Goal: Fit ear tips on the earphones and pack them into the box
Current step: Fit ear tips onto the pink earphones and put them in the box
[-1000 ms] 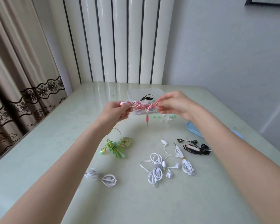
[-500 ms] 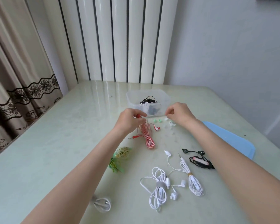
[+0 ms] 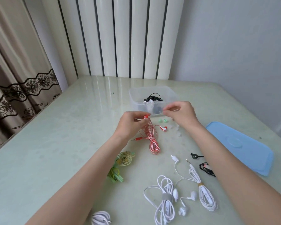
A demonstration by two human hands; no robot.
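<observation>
The red and white earphones (image 3: 153, 140) lie coiled on the table, one earbud (image 3: 163, 128) resting loose beside the coil. My left hand (image 3: 131, 123) pinches the other red earbud (image 3: 146, 116) just above the table. My right hand (image 3: 180, 113) is raised opposite it, thumb and fingers pinched together on something small and clear that I cannot make out. Two green ear tips (image 3: 162, 120) and several clear ear tips (image 3: 177, 130) lie under and beside my right hand. The clear plastic box (image 3: 133, 101) stands behind both hands with black earphones (image 3: 152, 98) inside.
A blue lid (image 3: 243, 145) lies at the right. Nearer me are green and yellow earphones (image 3: 120, 164), two white sets (image 3: 167, 197), a black set (image 3: 206, 168) and another white coil (image 3: 101, 219) at the bottom edge. A radiator and curtain stand behind the table.
The red and white earphones came down from mid-air onto the table. My left hand now pinches one earbud, and my right hand has let go of the cable and lifted from the ear tips.
</observation>
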